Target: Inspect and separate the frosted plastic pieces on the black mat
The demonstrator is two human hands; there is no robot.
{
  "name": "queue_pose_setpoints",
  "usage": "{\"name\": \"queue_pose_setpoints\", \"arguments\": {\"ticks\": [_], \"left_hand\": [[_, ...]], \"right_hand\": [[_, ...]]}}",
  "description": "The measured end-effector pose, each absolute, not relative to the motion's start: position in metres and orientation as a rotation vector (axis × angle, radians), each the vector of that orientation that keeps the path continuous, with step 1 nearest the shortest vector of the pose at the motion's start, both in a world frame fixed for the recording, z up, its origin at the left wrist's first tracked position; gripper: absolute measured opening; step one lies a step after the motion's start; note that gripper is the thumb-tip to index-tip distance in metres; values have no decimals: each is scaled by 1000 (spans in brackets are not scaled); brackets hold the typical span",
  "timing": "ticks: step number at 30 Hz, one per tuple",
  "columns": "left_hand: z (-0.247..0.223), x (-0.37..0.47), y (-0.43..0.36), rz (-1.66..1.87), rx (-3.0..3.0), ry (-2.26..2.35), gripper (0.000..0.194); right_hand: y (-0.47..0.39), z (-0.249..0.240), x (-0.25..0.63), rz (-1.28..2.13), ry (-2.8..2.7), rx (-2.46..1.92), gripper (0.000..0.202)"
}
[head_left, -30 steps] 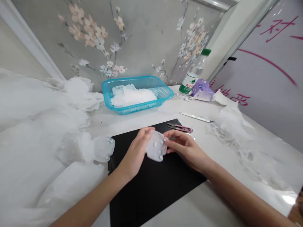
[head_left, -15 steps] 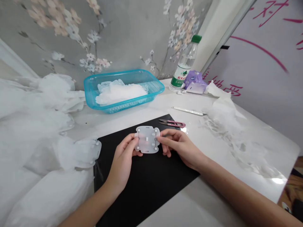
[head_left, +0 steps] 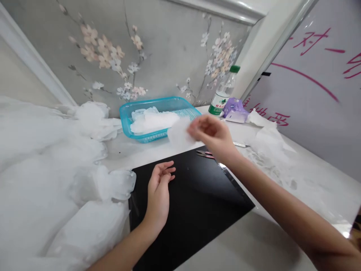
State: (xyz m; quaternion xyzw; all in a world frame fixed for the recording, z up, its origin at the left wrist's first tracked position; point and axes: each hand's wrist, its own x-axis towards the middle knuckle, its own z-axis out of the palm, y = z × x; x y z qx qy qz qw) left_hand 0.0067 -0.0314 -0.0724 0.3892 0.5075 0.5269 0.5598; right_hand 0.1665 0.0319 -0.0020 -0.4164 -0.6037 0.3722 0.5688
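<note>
Pinched in my right hand is a translucent white plastic piece, blurred by motion, held up in front of the near right side of a blue plastic basket. White pieces are heaped inside that basket. My left hand hovers over a black mat, its fingers apart and nothing in them. Under my right hand, a pair of pink-handled thread snips lies at the mat's far edge, partly hidden.
A large pile of translucent white pieces covers the left side of the table. At the back right stand a water bottle and a purple tissue pack. Thin white scraps and a white-handled tool lie on the right.
My left hand has let go of the plastic piece. My right hand has carried it up and away from me, from over the mat to the basket's near side. The view has also shifted.
</note>
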Motion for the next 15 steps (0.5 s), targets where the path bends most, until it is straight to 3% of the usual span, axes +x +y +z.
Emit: {"name": "queue_pose_setpoints", "arguments": {"ticks": [5,10,13,15], "left_hand": [[-73,8,-35,1264,922,1204,19],[-69,8,-33,1306,867,1240,12],[-34,-10,-24,1452,893,1261,11],[3,-31,-25,1559,1200,1022,12]], "right_hand": [[93,18,141,702,-1523,-1178,31],[61,-9,115,633,-1796,-1189,36],[27,-34,117,589,-1822,-1107,31],[11,-50,126,509,-1799,-1090,27]]}}
